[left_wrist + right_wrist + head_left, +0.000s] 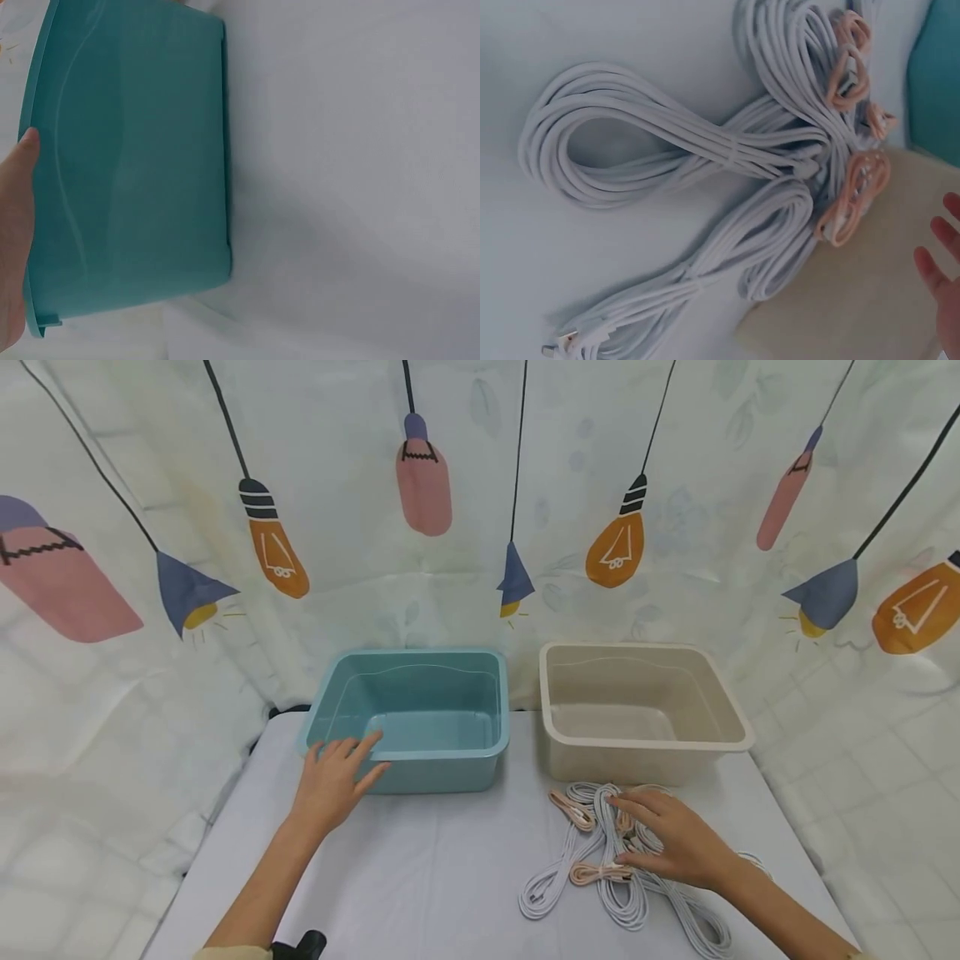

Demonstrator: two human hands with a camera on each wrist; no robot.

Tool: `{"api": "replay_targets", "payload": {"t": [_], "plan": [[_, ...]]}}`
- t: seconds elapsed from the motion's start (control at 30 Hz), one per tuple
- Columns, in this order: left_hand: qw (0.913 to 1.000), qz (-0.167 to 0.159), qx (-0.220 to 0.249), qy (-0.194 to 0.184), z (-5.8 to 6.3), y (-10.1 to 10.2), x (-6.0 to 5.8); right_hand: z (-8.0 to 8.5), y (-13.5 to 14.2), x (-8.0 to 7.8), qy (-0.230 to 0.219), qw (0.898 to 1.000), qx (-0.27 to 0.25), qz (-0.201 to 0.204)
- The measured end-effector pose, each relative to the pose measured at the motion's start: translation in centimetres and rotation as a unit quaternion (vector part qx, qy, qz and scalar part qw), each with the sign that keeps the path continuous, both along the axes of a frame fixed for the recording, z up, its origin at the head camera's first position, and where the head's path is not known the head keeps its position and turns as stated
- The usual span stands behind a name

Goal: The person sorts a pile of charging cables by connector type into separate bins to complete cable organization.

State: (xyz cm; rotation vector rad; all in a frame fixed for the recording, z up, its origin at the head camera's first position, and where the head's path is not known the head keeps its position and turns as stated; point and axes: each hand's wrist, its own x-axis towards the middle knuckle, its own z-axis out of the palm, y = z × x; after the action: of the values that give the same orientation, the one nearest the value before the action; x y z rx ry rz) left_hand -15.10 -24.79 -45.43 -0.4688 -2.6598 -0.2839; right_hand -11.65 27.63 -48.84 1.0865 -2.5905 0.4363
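On the left, a teal plastic bin (pixel 427 775) stands on the white-covered table, with nothing inside. My left hand (pixel 330 781) is at its front left rim, fingers spread; in the left wrist view the thumb (pixel 28 146) lies against the bin's rim. Bundled white charging cables (pixel 622 893) lie in a heap on the right, some tied at the middle, with small peach cables (pixel 592 872) among them. Over this heap hovers my right hand (pixel 678 839), fingers extended and parted, holding nothing. In the right wrist view its fingertips (pixel 930 266) appear beyond the cables.
Right behind the cable heap stands an empty beige bin (pixel 645 764), a gap separating it from the teal one. A curtain (pixel 450 602) printed with lamps and bulbs hangs behind and around the table (pixel 442 877). A black object (pixel 300 946) shows at the left wrist.
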Motion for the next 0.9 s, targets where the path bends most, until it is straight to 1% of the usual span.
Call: {"api": "replay_targets", "payload": {"t": [0.23, 0.33, 0.47, 0.53, 0.77, 0.9], "plan": [[0.9991, -0.012, 0.002, 0.041, -0.8, 0.1, -0.1, -1.2, -0.7, 0.3, -0.03, 0.999, -0.03, 0.017], [0.9984, -0.019, 0.007, 0.054, -1.1, 0.0, -0.1, -1.7, -0.9, 0.4, -0.058, 0.996, -0.053, 0.033], [0.9968, -0.03, 0.014, 0.073, -1.3, -0.1, -0.2, -2.4, -1.2, 0.5, -0.106, 0.991, -0.067, 0.048], [0.996, -0.036, 0.019, 0.08, -1.4, -0.1, -0.2, -2.8, -1.3, 0.6, -0.121, 0.989, -0.069, 0.052], [0.9948, -0.047, 0.031, 0.085, -1.3, -0.1, -0.4, -4.3, -1.3, 0.5, -0.129, 0.983, -0.095, 0.084], [0.9942, -0.055, 0.037, 0.085, -1.1, -0.1, -0.4, -5.1, -1.2, 0.3, -0.144, 0.981, -0.091, 0.097]]}}
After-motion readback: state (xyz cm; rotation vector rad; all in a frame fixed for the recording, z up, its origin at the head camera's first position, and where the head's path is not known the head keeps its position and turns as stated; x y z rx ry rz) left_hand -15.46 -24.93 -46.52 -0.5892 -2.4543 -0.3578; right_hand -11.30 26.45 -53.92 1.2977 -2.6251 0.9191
